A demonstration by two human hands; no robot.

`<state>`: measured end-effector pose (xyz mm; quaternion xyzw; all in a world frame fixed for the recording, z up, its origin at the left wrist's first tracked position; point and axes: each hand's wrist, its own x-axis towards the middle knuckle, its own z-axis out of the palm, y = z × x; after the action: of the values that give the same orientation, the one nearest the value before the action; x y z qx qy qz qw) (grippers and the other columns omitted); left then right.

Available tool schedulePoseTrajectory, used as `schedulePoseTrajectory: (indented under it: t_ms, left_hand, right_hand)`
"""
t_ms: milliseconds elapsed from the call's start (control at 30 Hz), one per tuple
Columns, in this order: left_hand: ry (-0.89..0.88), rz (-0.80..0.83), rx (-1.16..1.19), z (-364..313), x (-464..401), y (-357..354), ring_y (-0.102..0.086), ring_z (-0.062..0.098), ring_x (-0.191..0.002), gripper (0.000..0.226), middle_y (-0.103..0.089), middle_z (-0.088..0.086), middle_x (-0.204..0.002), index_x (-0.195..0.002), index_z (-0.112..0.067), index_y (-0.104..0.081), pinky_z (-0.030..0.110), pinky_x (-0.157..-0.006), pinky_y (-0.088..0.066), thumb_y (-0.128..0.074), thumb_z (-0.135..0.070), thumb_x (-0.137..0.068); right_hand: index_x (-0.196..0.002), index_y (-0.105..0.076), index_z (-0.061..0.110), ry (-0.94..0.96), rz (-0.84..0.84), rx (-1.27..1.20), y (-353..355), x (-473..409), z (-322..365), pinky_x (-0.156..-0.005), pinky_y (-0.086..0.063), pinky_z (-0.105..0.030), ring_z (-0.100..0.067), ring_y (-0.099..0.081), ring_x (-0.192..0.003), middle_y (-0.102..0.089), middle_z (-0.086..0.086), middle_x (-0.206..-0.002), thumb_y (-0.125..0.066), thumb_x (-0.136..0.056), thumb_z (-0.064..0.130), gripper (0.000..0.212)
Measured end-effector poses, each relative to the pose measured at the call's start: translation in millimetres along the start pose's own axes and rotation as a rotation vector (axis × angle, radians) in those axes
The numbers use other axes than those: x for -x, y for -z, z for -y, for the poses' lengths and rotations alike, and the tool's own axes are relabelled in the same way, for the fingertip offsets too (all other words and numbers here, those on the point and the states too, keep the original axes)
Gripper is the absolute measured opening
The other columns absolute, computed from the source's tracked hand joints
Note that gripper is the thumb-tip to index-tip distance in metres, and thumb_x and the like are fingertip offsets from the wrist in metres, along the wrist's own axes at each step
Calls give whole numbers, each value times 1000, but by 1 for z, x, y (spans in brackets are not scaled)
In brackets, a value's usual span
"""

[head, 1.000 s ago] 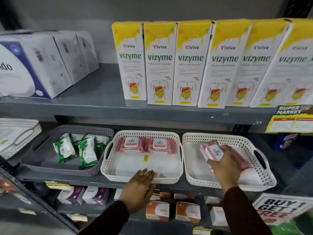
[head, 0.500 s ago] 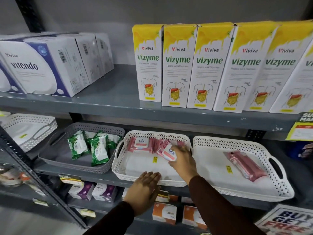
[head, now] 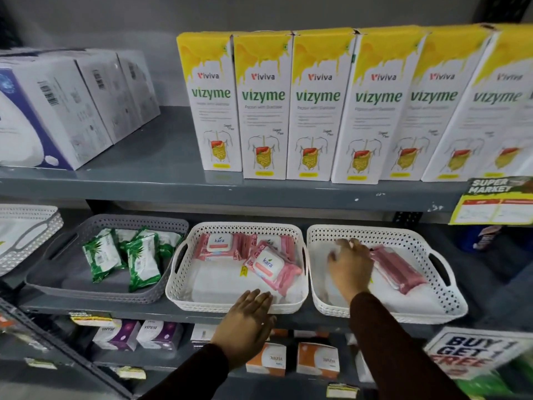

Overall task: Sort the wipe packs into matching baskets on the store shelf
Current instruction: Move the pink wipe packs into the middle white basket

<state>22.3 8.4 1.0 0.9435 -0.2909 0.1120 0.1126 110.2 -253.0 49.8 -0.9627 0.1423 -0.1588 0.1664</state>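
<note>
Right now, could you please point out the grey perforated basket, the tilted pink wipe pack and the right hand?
Grey perforated plastic basket (head: 135,223): head view, back rim.
Tilted pink Kara wipe pack (head: 268,262): head view, white lid.
Right hand (head: 352,264): head view, back of hand.

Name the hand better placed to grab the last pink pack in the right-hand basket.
Right. The right hand is already inside the right white basket, beside the pink pack; the left hand rests on the middle basket's front rim.
</note>
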Motion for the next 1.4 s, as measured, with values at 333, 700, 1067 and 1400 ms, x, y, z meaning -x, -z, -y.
schedulePoseTrajectory:
  t_ms: [333,700,1067,1400]
  left_hand:
    - [-115,-38,-47,-32,-24,-11,-57,28,-119,50,-63,11,-127,-129,-6,-59,41,-108,-35,-41,-37,-95]
    - [-138,-68,-52,-31,-22,-6,-61,22,-114,49,-66,7,-124,-127,-10,-62,34,-105,-33,-40,-39,-95]
    - [-156,-42,-12,-23,-22,-7,-58,21,-119,50,-62,6,-130,-133,-12,-57,34,-105,-34,-37,-41,-98]
    - [-101,-5,19,23,9,12,-49,25,-128,48,-57,6,-136,-136,-12,-52,41,-107,-38,-39,-35,-96]
  right_hand:
    - [-132,-48,20,-314,261,166,14,-15,-88,-94,-45,-50,-37,-54,-118,-58,-11,-128,-89,-63,35,81]
    - [-119,-53,28,-176,419,-111,19,13,-49,-81,-55,-38,-27,-66,-96,-64,-4,-109,-80,-66,39,61]
    - [-87,-66,14,-326,479,-398,11,16,-46,-75,-59,-40,-21,-68,-72,-71,-3,-79,-67,-75,66,53]
    - [-127,-33,18,-392,239,-216,-6,21,-1,-79,-57,-45,-37,-66,-94,-66,-16,-108,-84,-63,42,85]
